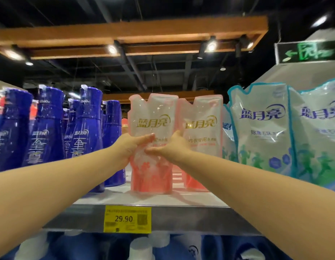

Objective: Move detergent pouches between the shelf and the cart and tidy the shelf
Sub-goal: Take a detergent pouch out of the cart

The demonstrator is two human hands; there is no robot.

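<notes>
A pink and white detergent pouch [153, 117] stands upright on the top shelf [163, 200], near its front edge. My left hand [130, 147] grips its left side at mid height, thumb across the front. My right hand [172, 145] holds its right side, fingers laid over the front. A second pink pouch [202, 128] stands just to the right and slightly behind, touching the first one. No cart is in view.
Tall dark blue bottles [46, 128] crowd the shelf on the left. Larger blue and white pouches [260, 126] stand on the right. A yellow 29.90 price tag [127, 219] hangs on the shelf edge. White-capped blue bottles [140, 248] fill the shelf below.
</notes>
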